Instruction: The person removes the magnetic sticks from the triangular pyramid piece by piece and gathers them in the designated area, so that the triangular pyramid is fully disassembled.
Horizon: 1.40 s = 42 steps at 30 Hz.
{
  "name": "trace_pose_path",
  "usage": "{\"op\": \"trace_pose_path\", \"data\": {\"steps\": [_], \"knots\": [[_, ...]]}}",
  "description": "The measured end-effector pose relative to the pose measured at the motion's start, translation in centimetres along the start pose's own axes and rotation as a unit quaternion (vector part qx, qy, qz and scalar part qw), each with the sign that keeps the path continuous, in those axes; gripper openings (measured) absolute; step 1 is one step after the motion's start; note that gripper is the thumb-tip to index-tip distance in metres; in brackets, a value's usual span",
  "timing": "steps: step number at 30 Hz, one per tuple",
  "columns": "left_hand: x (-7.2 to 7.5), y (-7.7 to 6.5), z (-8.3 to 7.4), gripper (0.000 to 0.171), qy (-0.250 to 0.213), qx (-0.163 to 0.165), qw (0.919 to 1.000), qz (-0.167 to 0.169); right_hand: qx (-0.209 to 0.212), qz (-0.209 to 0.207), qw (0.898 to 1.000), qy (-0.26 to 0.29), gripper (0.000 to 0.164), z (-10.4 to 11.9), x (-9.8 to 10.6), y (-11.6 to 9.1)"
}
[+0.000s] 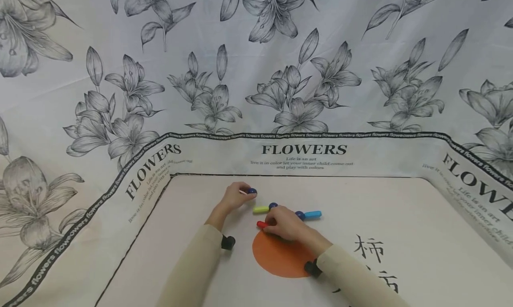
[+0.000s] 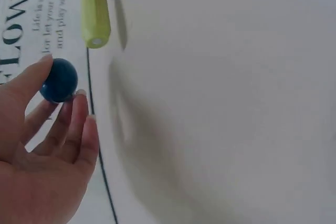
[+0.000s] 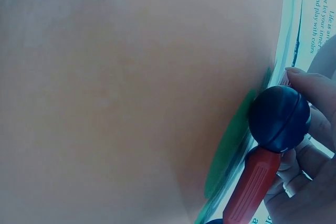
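Note:
My left hand [image 1: 237, 196] pinches a dark blue ball [image 2: 59, 81] between thumb and fingertips, above the mat near its far edge. My right hand [image 1: 283, 222] holds a red toy building rod [image 3: 253, 186] joined to a dark blue ball [image 3: 279, 119], with thumb and fingers at the ball. In the head view the rod's red end sticks out left of the right hand. Just behind that hand, a yellow-green rod [image 1: 261, 209] meets another blue ball [image 1: 273, 206]. To its right, a light blue rod [image 1: 313, 214] meets a blue ball [image 1: 299, 215], partly hidden by the hand.
A pale mat [image 1: 192, 258] covers the table, printed with an orange circle [image 1: 276, 258] under the right forearm and black characters [image 1: 369, 248] farther right. Flowered white cloth [image 1: 224, 106] rises behind the table and along both sides. Small black devices [image 1: 228, 242] sit at both wrists.

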<state>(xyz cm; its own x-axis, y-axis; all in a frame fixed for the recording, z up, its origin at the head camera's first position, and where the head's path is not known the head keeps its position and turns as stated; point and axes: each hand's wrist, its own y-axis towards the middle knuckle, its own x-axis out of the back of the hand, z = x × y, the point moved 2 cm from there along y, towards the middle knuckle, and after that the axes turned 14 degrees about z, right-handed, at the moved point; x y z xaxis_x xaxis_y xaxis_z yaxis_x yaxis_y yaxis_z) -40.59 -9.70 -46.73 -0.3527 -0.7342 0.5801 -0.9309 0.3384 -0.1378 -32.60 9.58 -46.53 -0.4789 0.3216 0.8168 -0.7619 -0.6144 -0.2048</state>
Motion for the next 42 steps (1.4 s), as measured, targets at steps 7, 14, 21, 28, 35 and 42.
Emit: {"op": "trace_pose_path", "data": {"steps": [7,14,21,28,35,42], "knots": [[-0.3,1.8,1.4,0.032,-0.014,0.045,0.9985,-0.028,0.006,0.001,1.000,-0.002,0.009,0.5,-0.6,0.5],[-0.9,2.0,1.8,0.036,-0.015,0.080,0.9960,-0.035,0.001,-0.002,1.000,-0.008,0.010,0.5,-1.0,0.7],[-0.8,1.7,1.2,0.046,0.005,0.069,0.9972,-0.028,0.006,-0.006,1.000,-0.018,0.008,0.5,-0.5,0.4],[-0.3,0.9,1.1,0.052,0.036,0.062,0.9974,-0.003,0.022,-0.019,1.000,-0.012,0.024,0.2,0.1,-0.9],[0.1,-0.7,1.5,0.051,0.054,0.049,0.9968,0.031,0.035,-0.026,0.999,0.003,0.027,-0.8,1.6,-1.8],[0.0,-2.3,1.0,0.045,0.060,0.000,0.9956,0.072,0.020,-0.048,0.999,0.010,0.032,-1.8,3.4,-2.0]]}}
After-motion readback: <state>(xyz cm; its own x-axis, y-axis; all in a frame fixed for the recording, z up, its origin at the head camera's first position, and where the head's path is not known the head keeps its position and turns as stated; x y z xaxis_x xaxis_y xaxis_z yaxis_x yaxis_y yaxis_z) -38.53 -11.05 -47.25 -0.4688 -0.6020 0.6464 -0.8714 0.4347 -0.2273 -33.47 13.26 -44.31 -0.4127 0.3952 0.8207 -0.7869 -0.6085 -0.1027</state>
